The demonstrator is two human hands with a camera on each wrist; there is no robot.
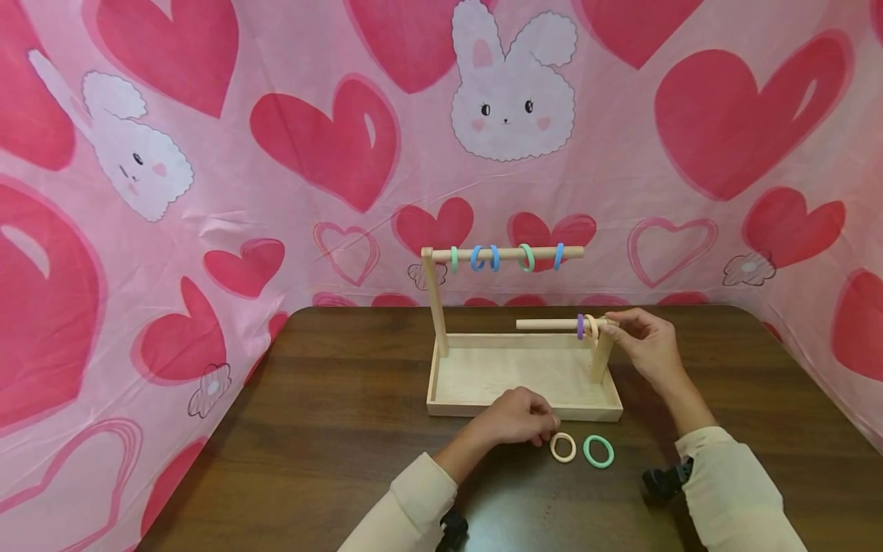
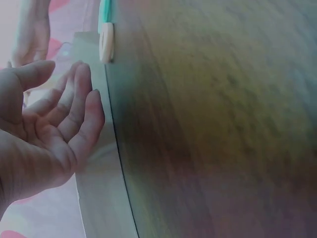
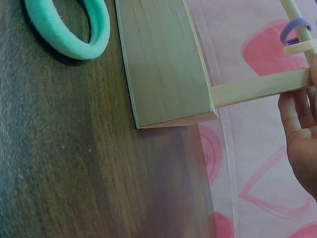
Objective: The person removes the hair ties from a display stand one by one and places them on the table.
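Note:
My right hand [image 1: 651,345] grips the top of the short post [image 1: 602,362] of a wooden stand, thumb and fingers at the rod's end. A purple hair tie [image 1: 580,327] and a cream hair tie hang on the lower rod [image 1: 541,324], close to those fingertips. My left hand [image 1: 513,416] hovers by the tray's front edge, fingers loosely bent. Beside its fingertips, a second cream hair tie [image 1: 562,460] lies on the table; the left wrist view shows nothing in that hand. To the right lies a green hair tie [image 3: 69,42].
The stand's tray [image 1: 524,412] sits on a dark wooden table [image 1: 331,429]. A tall post [image 1: 436,307] at its left carries the upper rod [image 1: 510,253], hung with green and blue hair ties. Behind the table hangs a pink cloth [image 1: 290,192] with hearts and rabbits.

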